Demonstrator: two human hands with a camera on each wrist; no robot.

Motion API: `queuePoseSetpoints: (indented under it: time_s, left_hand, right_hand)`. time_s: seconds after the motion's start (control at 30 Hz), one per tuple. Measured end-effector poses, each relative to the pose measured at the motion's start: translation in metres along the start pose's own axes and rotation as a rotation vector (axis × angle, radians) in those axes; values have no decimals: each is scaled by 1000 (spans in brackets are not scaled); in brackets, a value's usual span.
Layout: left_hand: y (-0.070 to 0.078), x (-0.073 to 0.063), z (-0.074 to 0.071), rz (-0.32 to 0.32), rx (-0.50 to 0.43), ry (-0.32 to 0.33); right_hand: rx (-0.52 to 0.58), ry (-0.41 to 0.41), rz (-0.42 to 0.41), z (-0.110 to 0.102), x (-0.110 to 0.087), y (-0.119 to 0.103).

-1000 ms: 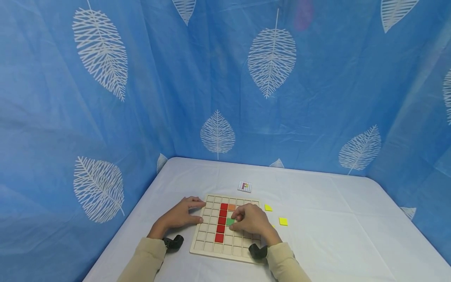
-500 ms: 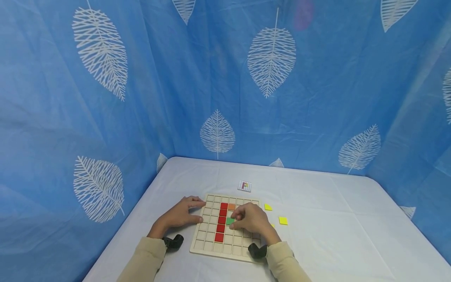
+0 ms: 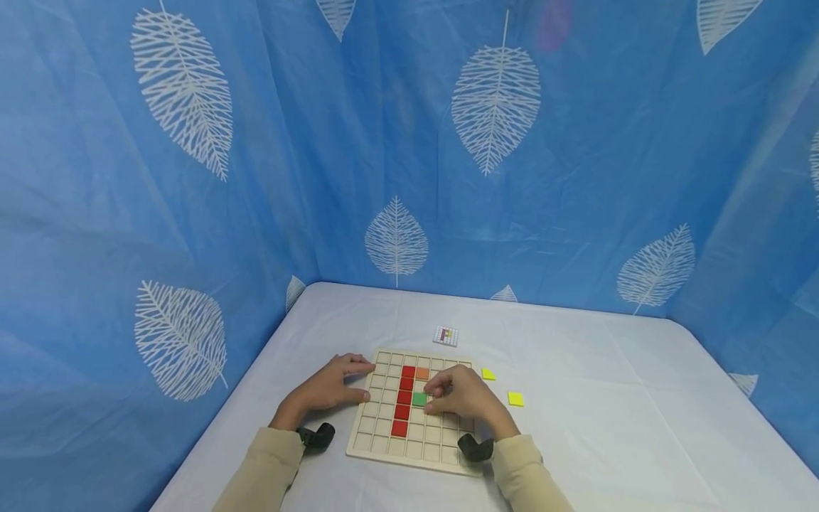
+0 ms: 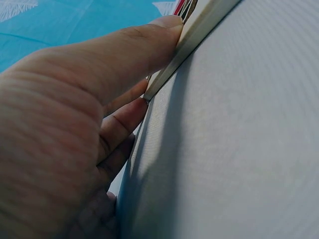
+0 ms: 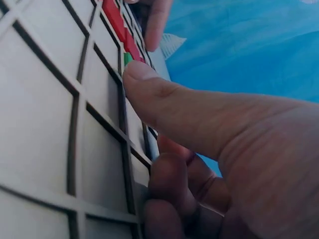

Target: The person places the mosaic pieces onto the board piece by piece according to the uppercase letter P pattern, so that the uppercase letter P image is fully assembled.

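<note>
A pale wooden grid board (image 3: 379,446) lies on the table. In its cells sit a column of several red square tiles (image 3: 402,411), an orange tile (image 3: 422,373) and a green tile (image 3: 419,400). My right hand (image 3: 470,395) is just right of the green tile, with a gap between thumb and bent fingers. In the right wrist view its thumb tip overlaps the green tile's (image 5: 128,58) edge. My left hand (image 3: 328,386) rests at the board's left edge, thumb and fingers spread apart. The left wrist view shows that thumb (image 4: 144,47) against the rim.
Two yellow tiles (image 3: 515,399) lie on the white tablecloth (image 3: 595,427) right of the board. Behind the board is a small card (image 3: 446,336) printed with a coloured grid pattern. A blue curtain (image 3: 563,156) with white leaves stands around the table.
My right hand has drawn slightly right from the green tile, which stays in its cell. A third yellow tile that showed beside the right wrist is now hidden. My left hand stays put.
</note>
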State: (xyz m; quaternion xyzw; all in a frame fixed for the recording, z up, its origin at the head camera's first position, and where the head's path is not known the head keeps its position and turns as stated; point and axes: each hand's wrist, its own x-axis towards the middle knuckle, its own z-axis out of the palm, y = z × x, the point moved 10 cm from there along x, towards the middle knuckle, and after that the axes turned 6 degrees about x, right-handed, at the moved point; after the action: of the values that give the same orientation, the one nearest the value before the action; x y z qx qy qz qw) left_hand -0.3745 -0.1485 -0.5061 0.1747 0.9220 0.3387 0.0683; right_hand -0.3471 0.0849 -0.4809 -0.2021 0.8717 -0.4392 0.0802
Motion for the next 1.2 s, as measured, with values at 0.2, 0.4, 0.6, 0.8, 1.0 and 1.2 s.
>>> queuePoseSetpoints:
  time_s: [0.2,0.4,0.6,0.8,1.0,1.2]
  left_hand:
    - [0,0,-1,-3,-4,4]
    - [1,-1,0,-2,-12,4]
    - [2,0,0,4,-7,6]
    - [2,1,0,8,-4,6]
    - [1,1,1,1,-2,5]
    - [2,0,1,3,-1,2]
  right_hand:
    - [45,-39,-33,-1,-2,-3]
    - [14,-14,-48,-11,-5,-6]
    - [-4,44,-47,-28,-9,-12]
    - [2,67,-36,-39,-14,-12]
    - [7,89,-43,-49,-18,-13]
    - [30,106,1,-60,-25,-11]
